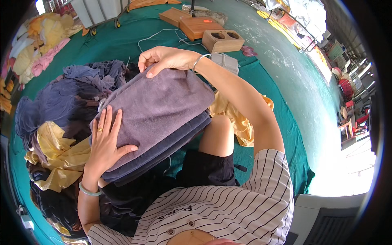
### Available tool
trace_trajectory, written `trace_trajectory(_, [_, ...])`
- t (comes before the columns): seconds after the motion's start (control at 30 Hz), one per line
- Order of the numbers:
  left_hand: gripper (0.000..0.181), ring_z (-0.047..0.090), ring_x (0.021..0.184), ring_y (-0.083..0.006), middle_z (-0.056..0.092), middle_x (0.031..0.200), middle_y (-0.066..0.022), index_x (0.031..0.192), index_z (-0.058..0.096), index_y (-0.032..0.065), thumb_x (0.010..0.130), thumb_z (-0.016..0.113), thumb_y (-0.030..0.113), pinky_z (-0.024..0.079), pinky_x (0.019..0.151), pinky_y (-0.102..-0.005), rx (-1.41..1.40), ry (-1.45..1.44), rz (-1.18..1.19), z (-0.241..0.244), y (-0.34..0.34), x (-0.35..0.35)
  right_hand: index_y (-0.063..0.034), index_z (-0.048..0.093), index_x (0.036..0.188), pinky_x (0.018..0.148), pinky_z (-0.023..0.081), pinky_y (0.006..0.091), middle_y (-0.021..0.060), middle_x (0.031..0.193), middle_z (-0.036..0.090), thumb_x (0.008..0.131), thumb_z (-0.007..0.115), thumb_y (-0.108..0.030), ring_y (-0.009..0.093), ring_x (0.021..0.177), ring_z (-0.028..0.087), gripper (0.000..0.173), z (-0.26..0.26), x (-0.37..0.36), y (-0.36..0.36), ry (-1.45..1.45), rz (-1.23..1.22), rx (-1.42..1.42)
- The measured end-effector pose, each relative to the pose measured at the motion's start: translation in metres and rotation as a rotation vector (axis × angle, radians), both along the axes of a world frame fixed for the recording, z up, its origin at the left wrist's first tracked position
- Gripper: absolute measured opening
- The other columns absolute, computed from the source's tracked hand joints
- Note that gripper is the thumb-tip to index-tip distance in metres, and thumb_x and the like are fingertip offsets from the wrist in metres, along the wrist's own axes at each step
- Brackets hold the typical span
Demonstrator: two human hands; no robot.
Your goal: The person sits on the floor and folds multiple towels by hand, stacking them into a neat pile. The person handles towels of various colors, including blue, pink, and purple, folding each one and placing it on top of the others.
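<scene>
A folded mauve-grey cloth [159, 101] lies on top of a stack of folded dark blue cloths [171, 144] in front of me. My left hand [105, 141] rests flat on the near left part of the mauve cloth, fingers spread, with a ring and a pale bangle on that arm. At the far edge of the same cloth, my right hand [165, 61] grips it, thumb on top and fingers curled over the edge. The stack sits by my bare knee [216, 134]; what supports it underneath is hidden.
Heaped blue-grey cloths [67, 95] and a yellow satin cloth [64, 156] lie to the left. More yellow fabric [235, 122] is beyond my knee. Wooden boxes [223, 43] stand on the green ground sheet [122, 39], near a wheeled grey bin [98, 12].
</scene>
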State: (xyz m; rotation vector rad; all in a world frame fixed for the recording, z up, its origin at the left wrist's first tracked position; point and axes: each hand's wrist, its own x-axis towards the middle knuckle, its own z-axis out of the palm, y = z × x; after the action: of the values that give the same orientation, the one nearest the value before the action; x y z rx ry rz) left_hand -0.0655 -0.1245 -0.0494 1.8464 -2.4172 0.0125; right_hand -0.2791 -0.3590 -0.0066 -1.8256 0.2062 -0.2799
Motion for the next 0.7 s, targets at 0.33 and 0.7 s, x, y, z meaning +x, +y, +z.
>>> trace_trajectory(0.33, [0.103, 0.012, 0.137, -0.0358, 0.013, 0.147, -0.0226, 0.143, 0.019, 0.0068, 0.067, 0.053, 0.068, 0.011, 0.108, -0.0498, 0.0, 0.006, 0.005, -0.004, -0.001, 0.002, 0.0, 0.039, 0.129, 0.091, 0.039, 0.0301, 0.0135, 0.11, 0.054, 0.069, 0.077, -0.03, 0.019, 0.106, 0.05, 0.077, 0.026, -0.007, 0.014, 0.355, 0.094, -0.109])
trace_trajectory(0.7, [0.099, 0.016, 0.135, -0.0385, 0.016, 0.145, -0.0258, 0.142, 0.022, 0.0074, 0.068, 0.059, 0.062, 0.015, 0.106, -0.0534, -0.011, 0.075, 0.004, -0.007, 0.001, 0.008, 0.0034, 0.055, 0.115, 0.087, 0.044, 0.0273, 0.0095, 0.106, 0.06, 0.061, 0.078, -0.025, 0.017, 0.098, 0.056, 0.066, 0.064, -0.043, 0.009, 0.399, 0.073, -0.202])
